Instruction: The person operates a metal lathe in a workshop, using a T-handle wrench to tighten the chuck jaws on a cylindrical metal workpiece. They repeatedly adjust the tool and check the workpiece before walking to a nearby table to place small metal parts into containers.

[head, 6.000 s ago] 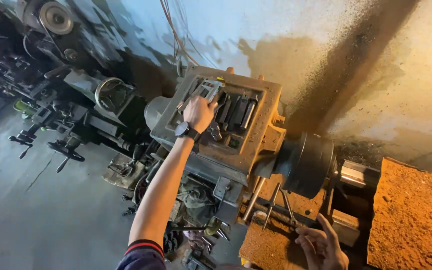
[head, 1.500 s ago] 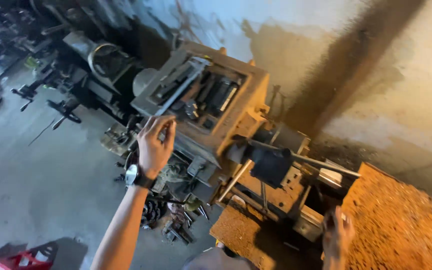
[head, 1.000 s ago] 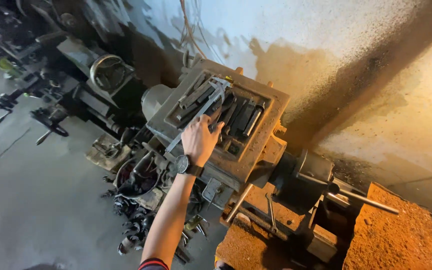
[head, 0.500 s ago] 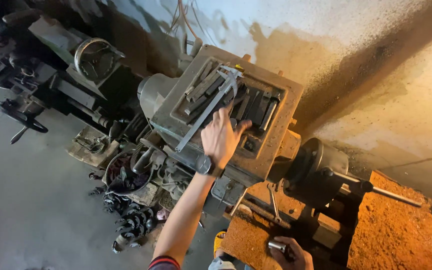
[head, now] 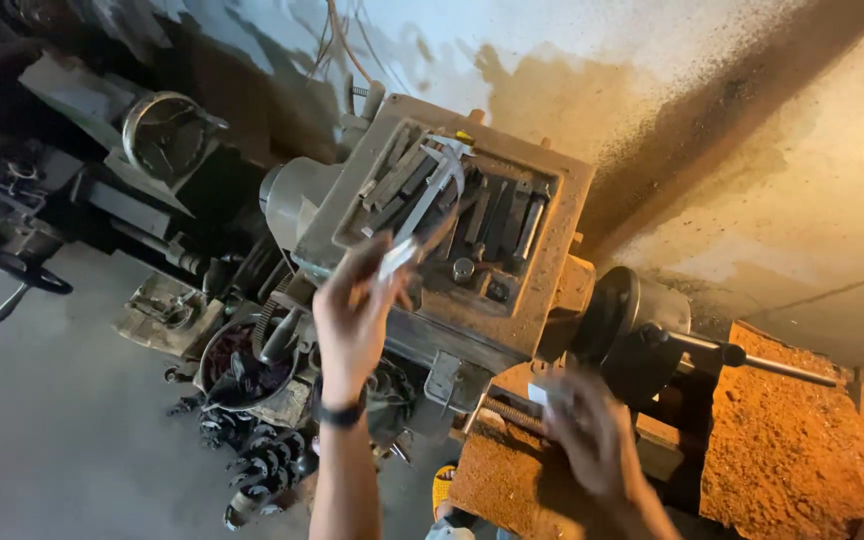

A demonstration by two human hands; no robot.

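My left hand (head: 354, 318), with a dark watch on the wrist, reaches up to the tray on top of an old lathe headstock (head: 552, 262). Its fingers close on the lower end of a long steel caliper (head: 430, 198), which slants up across the tray. Several dark bars and tool bits (head: 497, 218) lie in the tray beside it. My right hand (head: 594, 442) is lower right, blurred by motion, in front of the lathe bed. A small pale thing (head: 550, 394) shows at its fingertips; whether the hand grips it is unclear.
The round dark chuck (head: 620, 322) sits right of the headstock, with a thin bar (head: 764, 364) sticking out to the right. Rust-orange chips (head: 802, 450) cover the bed. Gears and scrap (head: 252, 465) lie on the grey floor; more machines (head: 162, 135) stand at left.
My left hand has slid down from the tray's middle to the caliper's lower end and closed on it. My right hand has risen into view and moves fast. The view has shifted slightly.
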